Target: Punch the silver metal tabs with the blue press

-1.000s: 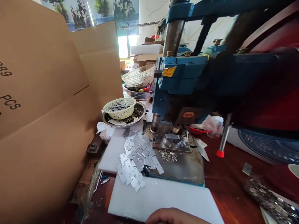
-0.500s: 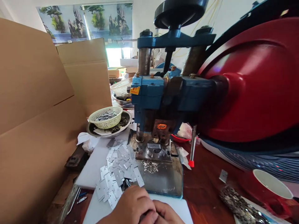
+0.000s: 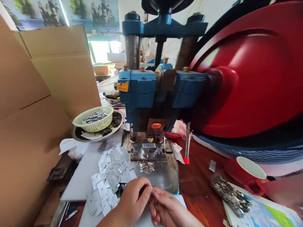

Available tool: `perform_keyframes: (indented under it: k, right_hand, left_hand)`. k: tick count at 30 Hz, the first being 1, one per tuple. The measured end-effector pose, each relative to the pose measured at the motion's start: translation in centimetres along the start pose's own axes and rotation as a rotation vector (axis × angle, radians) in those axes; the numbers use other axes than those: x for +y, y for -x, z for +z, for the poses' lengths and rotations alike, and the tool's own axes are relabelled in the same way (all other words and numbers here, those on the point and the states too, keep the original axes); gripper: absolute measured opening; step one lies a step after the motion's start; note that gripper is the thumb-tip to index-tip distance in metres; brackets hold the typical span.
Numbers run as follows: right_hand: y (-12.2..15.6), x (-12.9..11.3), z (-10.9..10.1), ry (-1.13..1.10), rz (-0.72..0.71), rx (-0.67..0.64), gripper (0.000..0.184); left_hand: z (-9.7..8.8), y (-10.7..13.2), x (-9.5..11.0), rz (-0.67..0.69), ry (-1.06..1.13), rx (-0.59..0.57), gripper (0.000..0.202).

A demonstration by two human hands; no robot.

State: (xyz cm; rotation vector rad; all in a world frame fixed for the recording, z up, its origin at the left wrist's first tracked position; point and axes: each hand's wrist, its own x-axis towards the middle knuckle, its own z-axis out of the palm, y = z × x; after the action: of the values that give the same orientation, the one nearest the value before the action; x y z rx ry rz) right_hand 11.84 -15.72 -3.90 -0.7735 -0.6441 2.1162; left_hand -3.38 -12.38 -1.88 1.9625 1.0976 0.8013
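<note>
Bare left hand (image 3: 132,197): fingers curled, thumb and fingertips drawn together; cannot tell if something small is pinched.
Bare right hand (image 3: 165,201): half-curled, fingertips touching the left's; grip equally unclear.
Flat silver metal plates (image 3: 117,167): heaped left of the press and beside the left hand; seemingly a large share remains, though worked and unworked look alike.
Round steel die (image 3: 149,154): bears a rectangular grey metal piece (image 3: 149,146), perhaps part of the tooling, within the blue metal press (image 3: 139,85).
Small silver scraps (image 3: 145,167): before the die, suggesting some pressing is done.
Cream perforated plastic basket (image 3: 94,126): holds grey pieces, possibly finished.
Red-tipped metal lever (image 3: 187,145): right of the die, apparently leaving the front approach unobstructed.
</note>
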Motion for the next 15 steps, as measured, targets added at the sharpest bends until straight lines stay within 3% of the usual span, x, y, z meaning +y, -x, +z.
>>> perform_keyframes:
  k: [11,13,15]
  right_hand:
    - [0.3,0.5,0.3,0.019,-0.048,0.051,0.039]
    - [-0.2,0.8,-0.7,0.066,-0.02,0.018,0.047]
    - [-0.9,0.8,-1.9,0.163,-0.008,0.021,0.053]
  left_hand:
    - [0.0,0.5,0.7,0.105,-0.071,0.049,0.024]
    - [-1.2,0.4,1.2,0.173,-0.091,0.097,0.018]
    - [-3.5,-0.2,1.4,0.208,-0.145,0.171,0.016]
